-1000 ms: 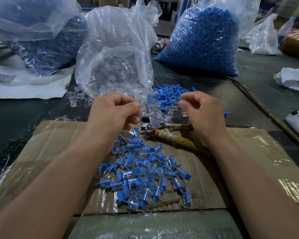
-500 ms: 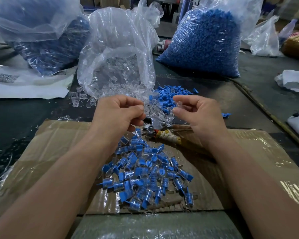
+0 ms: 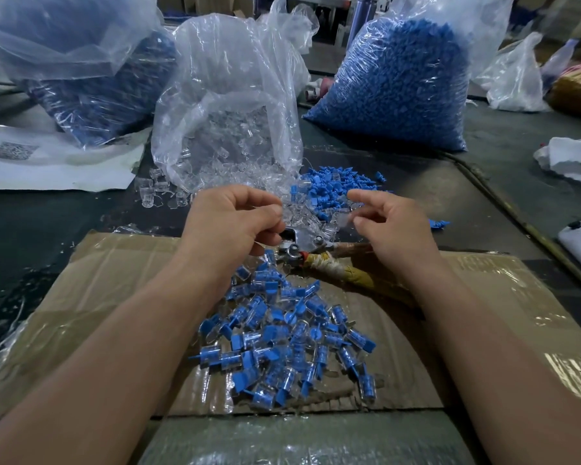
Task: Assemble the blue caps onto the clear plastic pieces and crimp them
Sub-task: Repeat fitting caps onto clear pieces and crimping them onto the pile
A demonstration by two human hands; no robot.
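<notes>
1. Clear plastic fills the middle of the head view. Beyond both hands a bag of clear plastic pieces (image 3: 228,129) spills loose ones onto the table, and loose blue caps (image 3: 329,186) lie just past the right hand's fingertips.
2. Left hand (image 3: 235,226): the fingers are curled and the thumb is pressed to the forefinger. I cannot tell whether anything is pinched there.
3. Right hand (image 3: 393,229): forefinger and thumb are slightly parted and seem to pinch one clear plastic piece (image 3: 344,218) between their tips.
4. Crimping pliers (image 3: 296,250) lie untouched between and just below the two hands. Capped pieces (image 3: 282,337) are heaped nearer the wrists on cardboard (image 3: 81,313).
5. Risks, as I judge them:
   - The light pinch could let the slick piece drop into the clear spill, where it would be hard to find.
   - A cap pushed on crooked would crimp badly.
   - Reaching for the pliers with full fingers could scatter the finished heap.
</notes>
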